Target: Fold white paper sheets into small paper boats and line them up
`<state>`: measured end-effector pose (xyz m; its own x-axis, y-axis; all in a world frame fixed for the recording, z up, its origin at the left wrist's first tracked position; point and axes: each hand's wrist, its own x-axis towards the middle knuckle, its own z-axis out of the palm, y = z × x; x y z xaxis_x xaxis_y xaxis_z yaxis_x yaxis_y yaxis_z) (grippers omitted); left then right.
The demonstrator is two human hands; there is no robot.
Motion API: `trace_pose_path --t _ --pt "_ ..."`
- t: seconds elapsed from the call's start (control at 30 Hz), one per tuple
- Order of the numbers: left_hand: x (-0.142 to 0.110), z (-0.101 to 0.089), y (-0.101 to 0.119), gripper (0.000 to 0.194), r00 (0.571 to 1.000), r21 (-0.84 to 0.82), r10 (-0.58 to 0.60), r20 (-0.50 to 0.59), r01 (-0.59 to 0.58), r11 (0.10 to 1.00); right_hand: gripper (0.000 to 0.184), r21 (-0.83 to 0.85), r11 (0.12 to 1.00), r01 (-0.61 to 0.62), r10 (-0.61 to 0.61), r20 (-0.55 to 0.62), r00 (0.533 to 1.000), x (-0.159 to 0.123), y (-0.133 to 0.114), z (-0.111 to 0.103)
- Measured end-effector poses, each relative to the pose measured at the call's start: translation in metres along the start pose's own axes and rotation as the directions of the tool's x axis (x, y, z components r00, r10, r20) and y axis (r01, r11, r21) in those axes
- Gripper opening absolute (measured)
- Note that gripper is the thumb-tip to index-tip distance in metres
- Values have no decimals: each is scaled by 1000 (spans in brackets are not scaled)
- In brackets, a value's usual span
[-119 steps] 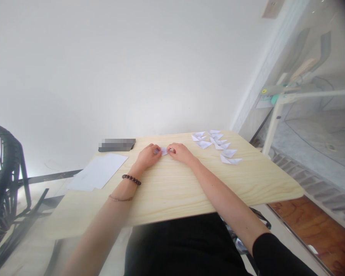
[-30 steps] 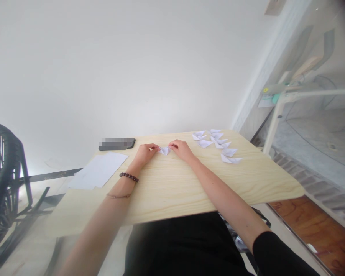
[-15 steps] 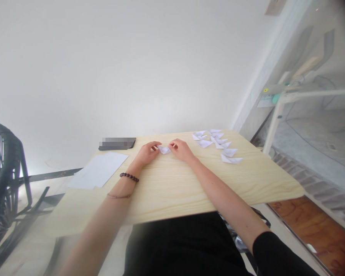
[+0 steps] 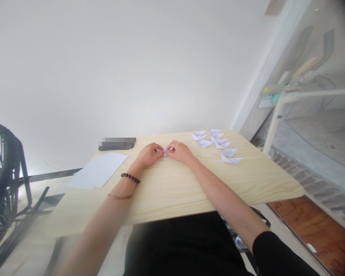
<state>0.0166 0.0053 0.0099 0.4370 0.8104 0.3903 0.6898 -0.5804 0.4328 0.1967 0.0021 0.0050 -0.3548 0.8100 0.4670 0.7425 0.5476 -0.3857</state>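
Observation:
Between my hands, at the middle of the wooden table (image 4: pixel 172 191), is a small white folded paper boat (image 4: pixel 165 152), mostly hidden behind my fingers. My left hand (image 4: pixel 150 154), with a dark bead bracelet at the wrist, pinches its left side. On its right side my right hand (image 4: pixel 180 151) has thumb and fingertips closed on the paper. Several finished-looking white paper boats (image 4: pixel 231 158) rest in a loose group to the right of my right hand.
Flat white paper sheets (image 4: pixel 102 168) lie at the table's left side. A dark flat object (image 4: pixel 116 144), partly pixelated, sits behind them near the wall. A black woven chair (image 4: pixel 5 165) stands left of the table, and a white metal frame (image 4: pixel 273 126) to the right.
My fingertips have come closer together on the paper boat and now cover more of it. The other boats and the sheets stay where they were.

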Motion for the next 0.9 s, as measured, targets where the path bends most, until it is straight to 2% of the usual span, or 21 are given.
trace_pose_path --t 0.17,0.4,0.6,0.8,0.9 --pt "-1 1 7 30 1000 71 -1 9 1 997 14 -97 995 21 -19 17 1000 0 -4 -1" --pt "-2 3 8 35 998 202 -51 27 45 978 20 -205 979 -2 18 74 997 0 -8 -2" --pt "-3 5 10 35 997 228 -64 36 54 972 22 -214 977 3 16 84 996 0 -7 -1" --pt "-2 7 13 37 989 259 -144 11 137 956 22 -208 978 -19 40 100 994 1 -7 2" --pt "-2 6 14 38 990 244 -143 6 137 960 22 -206 978 -17 35 83 996 1 -6 3"
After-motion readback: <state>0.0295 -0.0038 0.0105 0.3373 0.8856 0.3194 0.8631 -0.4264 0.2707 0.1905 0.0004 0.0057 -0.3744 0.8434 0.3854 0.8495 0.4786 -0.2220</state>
